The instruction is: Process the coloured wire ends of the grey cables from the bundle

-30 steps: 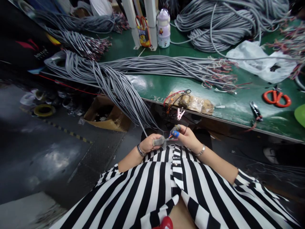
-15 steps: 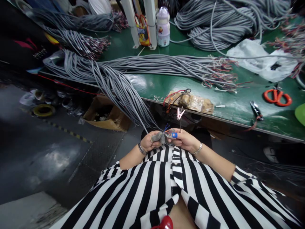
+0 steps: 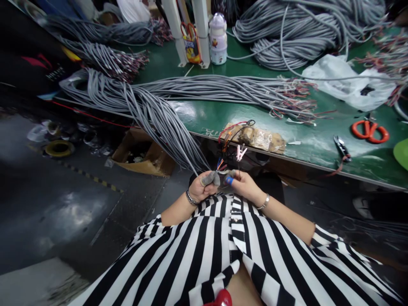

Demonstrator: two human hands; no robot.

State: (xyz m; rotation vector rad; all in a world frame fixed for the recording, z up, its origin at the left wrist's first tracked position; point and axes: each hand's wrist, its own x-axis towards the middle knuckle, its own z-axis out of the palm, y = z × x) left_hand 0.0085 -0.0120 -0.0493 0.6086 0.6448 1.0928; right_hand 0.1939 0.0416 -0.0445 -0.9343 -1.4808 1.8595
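Observation:
My left hand (image 3: 205, 187), with grey covers on its thumb and a finger, pinches the end of a grey cable (image 3: 190, 165). Blue and orange wires (image 3: 219, 164) fan out from that end, just above the fingertips. Right beside it, my right hand (image 3: 245, 185) is closed in a pinch, blue tape round its thumb. A pale strand (image 3: 223, 172) stretches between the two sets of fingertips. The rest of the cable runs up to a bundle of grey cables (image 3: 159, 117) that hangs over the bench edge.
On the green bench (image 3: 197, 114) lie more cables (image 3: 216, 87), a taped wooden block (image 3: 258, 138) with a pink clip (image 3: 240, 153), orange-handled scissors (image 3: 369, 131), small cutters (image 3: 342, 148) and a plastic bag (image 3: 341, 78). A bottle (image 3: 218, 40) stands behind. An open cardboard box (image 3: 159, 159) sits below.
My right fingers have curled and shifted slightly, drawing a pale strand apart from the coloured wires, which now point more upward. My left hand keeps its hold on the cable.

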